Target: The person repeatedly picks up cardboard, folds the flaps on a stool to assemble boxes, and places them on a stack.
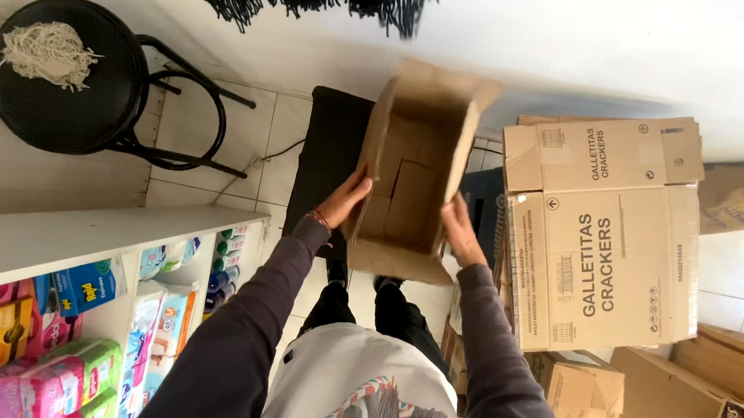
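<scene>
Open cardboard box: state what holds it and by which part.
Both hands hold the empty open cardboard box by its sides: the left hand on the left wall near the bottom flap, the right hand on the right wall's edge.

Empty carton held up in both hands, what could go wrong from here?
1. The open cardboard box is held only at its side edges by the left hand and right hand; the grip may slip.
2. The stacked cartons stand close on the right and might get bumped.

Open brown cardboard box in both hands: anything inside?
The open brown cardboard box shows only bare walls and folded bottom flaps; nothing visible inside. The left hand and right hand grip its sides.
</scene>
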